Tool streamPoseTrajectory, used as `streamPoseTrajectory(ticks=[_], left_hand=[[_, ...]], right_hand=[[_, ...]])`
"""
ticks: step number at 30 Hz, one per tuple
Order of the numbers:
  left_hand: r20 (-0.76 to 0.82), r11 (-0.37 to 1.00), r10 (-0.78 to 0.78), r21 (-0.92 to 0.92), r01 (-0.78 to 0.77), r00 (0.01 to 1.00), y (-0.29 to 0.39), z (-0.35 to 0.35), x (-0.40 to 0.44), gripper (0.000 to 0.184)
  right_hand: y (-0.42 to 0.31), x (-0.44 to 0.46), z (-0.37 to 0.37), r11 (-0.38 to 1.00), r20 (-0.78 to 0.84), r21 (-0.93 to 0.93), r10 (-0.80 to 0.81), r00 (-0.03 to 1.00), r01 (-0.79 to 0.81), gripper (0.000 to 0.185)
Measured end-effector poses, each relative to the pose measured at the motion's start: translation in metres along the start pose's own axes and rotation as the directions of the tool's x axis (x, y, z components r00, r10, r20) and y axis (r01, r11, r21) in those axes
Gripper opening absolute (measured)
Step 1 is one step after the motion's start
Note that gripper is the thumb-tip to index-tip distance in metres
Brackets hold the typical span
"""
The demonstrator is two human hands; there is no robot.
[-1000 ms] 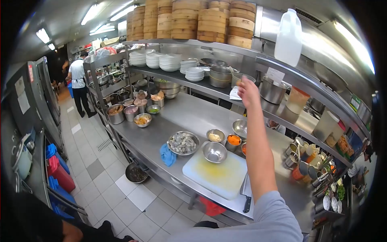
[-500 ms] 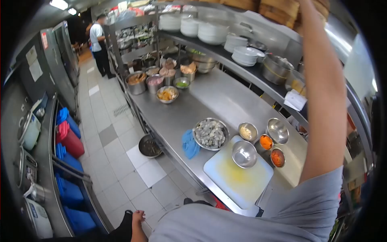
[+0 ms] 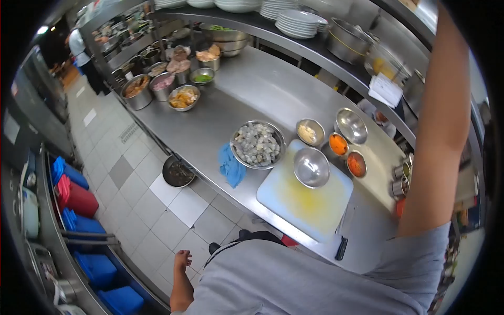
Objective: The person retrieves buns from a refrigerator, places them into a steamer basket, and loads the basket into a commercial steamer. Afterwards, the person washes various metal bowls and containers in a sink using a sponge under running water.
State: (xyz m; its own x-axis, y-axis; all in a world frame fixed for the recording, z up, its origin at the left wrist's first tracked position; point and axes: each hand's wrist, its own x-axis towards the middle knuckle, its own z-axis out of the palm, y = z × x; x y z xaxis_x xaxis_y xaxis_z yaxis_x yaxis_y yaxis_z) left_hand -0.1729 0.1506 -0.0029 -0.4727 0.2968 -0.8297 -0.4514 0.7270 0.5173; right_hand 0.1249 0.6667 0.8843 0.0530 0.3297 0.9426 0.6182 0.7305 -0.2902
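My left hand (image 3: 183, 259) hangs over the tiled floor beside my body, its fingers loosely curled and apart with nothing in them. My right arm (image 3: 438, 126) is raised high; the hand lies past the top edge of the view. On the steel counter is a white cutting board (image 3: 281, 197) with a yellow stain. A metal bowl (image 3: 312, 168) stands on its far part. A larger bowl of grey, shrimp-like pieces (image 3: 257, 144) is beside the board, touching a blue cloth (image 3: 231, 166). A black-handled knife (image 3: 342, 248) lies at the board's right.
Small bowls hold pale bits (image 3: 308, 131), orange pieces (image 3: 338, 144) and red-orange shreds (image 3: 357, 164). A shelf above bears stacked plates (image 3: 299, 23), a pot (image 3: 347, 41) and paper slips (image 3: 386, 90). Lidded bins (image 3: 79, 197) line the left. A person (image 3: 86, 60) stands far left.
My view has tilted down and turned right, so the wooden steamers have left the top. My right hand is above the view in both frames. Nothing on the counter has visibly moved.
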Motion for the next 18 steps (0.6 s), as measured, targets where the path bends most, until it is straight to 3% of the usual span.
streamPoseTrajectory(ticks=[1,3,4,5,6,8,9,10,11,12,13,14,15,16,18], left_hand=[[0.062,0.999,0.019,0.028,-0.020,0.998,0.013,-0.003,0.010,0.020],[0.112,0.993,0.055,0.097,-0.066,0.992,0.044,-0.001,0.025,0.020],[0.151,0.986,0.082,0.134,-0.102,0.985,0.056,0.001,0.032,0.020],[0.189,0.983,0.084,0.146,-0.113,0.978,0.066,0.000,0.044,0.020],[0.221,0.977,0.084,0.175,-0.125,0.972,0.075,0.002,0.049,0.020],[0.247,0.971,0.103,0.187,-0.152,0.964,0.093,0.001,0.058,0.020],[0.270,0.965,0.104,0.204,-0.162,0.957,0.098,-0.001,0.062,0.020],[0.272,0.957,0.095,0.240,-0.163,0.958,0.101,-0.006,0.065,0.020],[0.273,0.947,0.087,0.275,-0.164,0.958,0.102,-0.009,0.070,0.020],[0.293,0.940,0.084,0.293,-0.174,0.952,0.099,-0.013,0.075,0.020],[0.311,0.936,0.059,0.312,-0.161,0.949,0.096,-0.022,0.081,0.022],[0.330,0.930,0.034,0.336,-0.151,0.943,0.094,-0.032,0.088,0.024],[0.351,0.919,0.029,0.359,-0.163,0.936,0.090,-0.041,0.096,0.024],[0.387,0.882,0.023,0.426,-0.201,0.922,0.082,-0.048,0.104,0.026],[0.417,0.841,0.019,0.485,-0.239,0.909,0.084,-0.061,0.107,0.028]], right_hand=[[0.014,-0.013,-0.050,0.971,0.302,0.072,-0.241,0.922,0.230,0.077],[0.020,-0.053,-0.116,0.898,0.558,0.175,-0.428,0.711,0.404,0.077],[0.028,-0.092,-0.121,0.986,0.261,-0.106,-0.101,0.960,0.133,0.071],[0.035,-0.136,-0.129,0.939,-0.157,-0.262,0.186,0.970,-0.223,0.067],[0.060,-0.180,-0.171,0.888,0.025,-0.431,0.189,0.982,-0.160,0.069],[0.064,-0.294,-0.194,0.868,0.152,-0.304,0.451,0.879,-0.393,0.059],[0.067,-0.351,-0.206,0.817,0.210,-0.269,0.566,0.797,-0.510,0.057],[0.056,-0.387,-0.203,0.749,0.369,-0.183,0.653,0.661,-0.637,0.046],[0.079,-0.455,-0.206,0.653,0.334,-0.150,0.740,0.583,-0.743,0.038],[0.084,-0.503,-0.204,0.550,0.262,-0.468,0.834,0.486,-0.691,0.034],[0.079,-0.547,-0.193,0.539,0.202,-0.398,0.841,0.502,-0.742,0.033],[0.107,-0.606,-0.197,0.556,0.212,-0.449,0.827,0.521,-0.699,0.038],[0.106,-0.628,-0.194,0.528,0.239,-0.657,0.823,0.516,-0.538,0.043],[0.104,-0.655,-0.190,0.587,0.234,-0.692,0.733,0.638,-0.421,0.036],[0.113,-0.685,-0.183,0.600,0.294,-0.686,0.746,0.597,-0.412,0.034]])
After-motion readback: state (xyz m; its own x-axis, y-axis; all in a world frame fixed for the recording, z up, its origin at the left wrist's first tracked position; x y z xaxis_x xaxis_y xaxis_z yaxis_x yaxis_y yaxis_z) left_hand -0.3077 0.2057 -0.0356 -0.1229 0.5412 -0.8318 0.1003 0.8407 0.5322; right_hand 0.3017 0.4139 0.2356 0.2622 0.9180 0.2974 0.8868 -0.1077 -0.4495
